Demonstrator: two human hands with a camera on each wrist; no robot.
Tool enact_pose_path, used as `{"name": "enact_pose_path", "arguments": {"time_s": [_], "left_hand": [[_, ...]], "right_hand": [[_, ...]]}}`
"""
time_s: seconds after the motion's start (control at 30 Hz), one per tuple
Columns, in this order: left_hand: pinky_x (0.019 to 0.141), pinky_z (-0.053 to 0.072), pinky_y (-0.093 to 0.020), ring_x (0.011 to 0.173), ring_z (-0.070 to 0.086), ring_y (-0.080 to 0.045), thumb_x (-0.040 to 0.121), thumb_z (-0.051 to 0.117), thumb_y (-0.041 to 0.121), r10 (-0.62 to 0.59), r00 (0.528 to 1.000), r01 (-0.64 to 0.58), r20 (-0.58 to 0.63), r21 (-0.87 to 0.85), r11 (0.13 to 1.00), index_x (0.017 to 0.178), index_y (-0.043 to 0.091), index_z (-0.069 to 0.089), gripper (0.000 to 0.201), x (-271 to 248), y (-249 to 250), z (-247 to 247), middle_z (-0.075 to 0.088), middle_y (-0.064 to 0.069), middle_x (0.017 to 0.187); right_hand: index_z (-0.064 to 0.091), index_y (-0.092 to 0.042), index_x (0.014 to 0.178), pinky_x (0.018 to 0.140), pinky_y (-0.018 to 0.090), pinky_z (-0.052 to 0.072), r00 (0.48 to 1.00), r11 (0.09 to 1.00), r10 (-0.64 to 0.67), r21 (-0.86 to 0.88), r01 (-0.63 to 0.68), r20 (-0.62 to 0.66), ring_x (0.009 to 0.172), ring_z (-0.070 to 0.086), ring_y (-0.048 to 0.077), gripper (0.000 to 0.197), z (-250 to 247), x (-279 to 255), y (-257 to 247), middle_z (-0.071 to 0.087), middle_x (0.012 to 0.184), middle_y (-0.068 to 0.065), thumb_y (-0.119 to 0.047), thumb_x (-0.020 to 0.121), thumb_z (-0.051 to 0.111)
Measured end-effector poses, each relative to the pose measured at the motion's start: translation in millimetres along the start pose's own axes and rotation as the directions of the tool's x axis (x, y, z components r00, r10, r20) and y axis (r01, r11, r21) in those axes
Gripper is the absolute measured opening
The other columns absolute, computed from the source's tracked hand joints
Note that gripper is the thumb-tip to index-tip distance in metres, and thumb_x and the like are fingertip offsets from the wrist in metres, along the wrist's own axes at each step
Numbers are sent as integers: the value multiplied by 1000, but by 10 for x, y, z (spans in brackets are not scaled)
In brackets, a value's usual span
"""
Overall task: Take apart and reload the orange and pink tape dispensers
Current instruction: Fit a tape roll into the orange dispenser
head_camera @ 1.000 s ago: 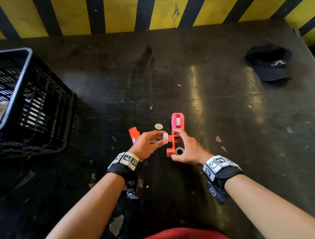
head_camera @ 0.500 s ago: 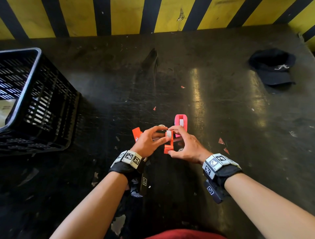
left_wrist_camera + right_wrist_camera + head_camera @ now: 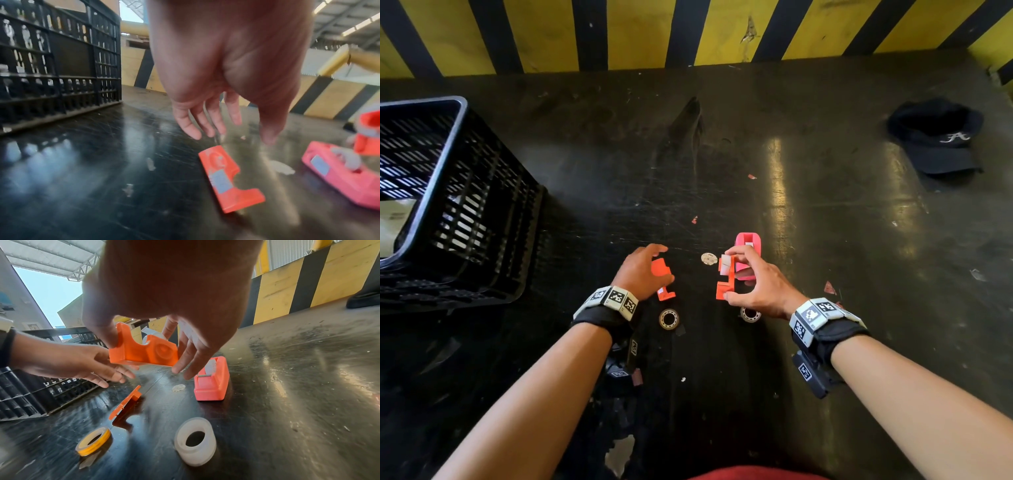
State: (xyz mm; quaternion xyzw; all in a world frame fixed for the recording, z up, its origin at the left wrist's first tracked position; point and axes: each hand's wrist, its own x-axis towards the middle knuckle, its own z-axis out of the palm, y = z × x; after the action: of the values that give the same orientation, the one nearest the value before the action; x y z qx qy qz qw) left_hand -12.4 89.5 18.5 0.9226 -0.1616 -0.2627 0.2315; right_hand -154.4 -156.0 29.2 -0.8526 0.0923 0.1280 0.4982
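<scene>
Nearest the person, 2 tape rolls lie flat on the black table (image 3: 825, 240): a thin yellowish roll (image 3: 93, 440) on the left and a wider clear roll (image 3: 195, 446) on the right, well apart. Just beyond them, the loose orange dispenser half (image 3: 228, 178) lies flat under the left hand (image 3: 642, 270), whose fingers hang spread and relaxed above it, holding nothing. The right hand (image 3: 755, 281) holds the other orange dispenser half (image 3: 144, 350) off the table, pinched between thumb and fingers, a whitish tape roll seated in it. Behind that hand the pink dispenser (image 3: 212, 382) stands on the table with tape loaded. Farther off, a black crate (image 3: 448, 205) sits at the left and a dark cap (image 3: 936, 137) at the far right.
</scene>
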Motion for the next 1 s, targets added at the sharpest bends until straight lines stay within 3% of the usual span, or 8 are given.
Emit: {"name": "enact_pose_path", "arguments": {"time_s": [0.13,0.27,0.33,0.4,0.5,0.57,0.8,1.0], "left_hand": [[113,41,-59,145,36,-38,71,88,42,-88,983,45,159,258,965,157,28,28,106,68,-96,109,30,-6,162],[111,43,-56,142,40,-37,74,86,42,-48,991,11,124,279,960,158,26,27,104,52,-160,234,34,-5,162],[114,42,-51,142,42,-34,73,86,44,-36,995,15,92,215,977,156,26,32,102,48,-180,263,39,-5,160],[117,38,-46,142,45,-26,70,88,45,-24,992,23,121,11,1000,156,25,35,103,44,-122,222,48,-1,155],[121,35,-44,135,52,-9,76,88,34,68,956,41,285,-360,932,157,23,35,98,-12,155,70,57,6,148],[120,37,-44,136,52,-10,80,85,26,146,929,30,339,-463,886,158,22,33,94,-52,376,7,57,5,149],[117,40,-41,129,60,-14,86,79,13,205,895,57,397,-556,829,159,22,32,88,-132,728,19,61,4,140],[117,35,-43,125,56,-11,86,79,12,214,880,44,424,-522,852,160,23,29,90,-193,840,6,55,3,146]], "right_hand": [[42,-36,135,90,27,50,1000,1000,13,-2,-13,6,112,64,16,74,3,20,19,51,131,-4,-25,77,86],[43,-39,133,96,35,54,1000,999,29,12,-29,-2,113,65,16,72,10,29,33,55,131,-5,-27,75,85],[43,-39,133,97,37,54,999,999,36,16,-36,3,114,65,18,72,-6,29,38,55,132,-4,-27,75,85],[42,-36,135,97,36,52,999,999,46,18,-46,8,116,63,20,72,-30,33,38,54,132,-2,-25,77,84],[43,-35,136,101,39,51,998,996,66,63,-67,11,119,62,23,70,-60,48,24,52,132,1,-26,78,81],[44,-35,136,104,42,51,997,992,71,98,-73,20,120,61,23,69,-73,57,-9,53,133,4,-33,74,76],[48,-44,129,108,51,48,997,984,79,158,-79,4,120,64,19,64,-124,21,-45,61,133,4,-45,69,71],[49,-40,131,107,50,49,997,979,80,191,-77,-10,121,63,17,70,-178,-48,-77,63,132,3,-46,66,73]]}}
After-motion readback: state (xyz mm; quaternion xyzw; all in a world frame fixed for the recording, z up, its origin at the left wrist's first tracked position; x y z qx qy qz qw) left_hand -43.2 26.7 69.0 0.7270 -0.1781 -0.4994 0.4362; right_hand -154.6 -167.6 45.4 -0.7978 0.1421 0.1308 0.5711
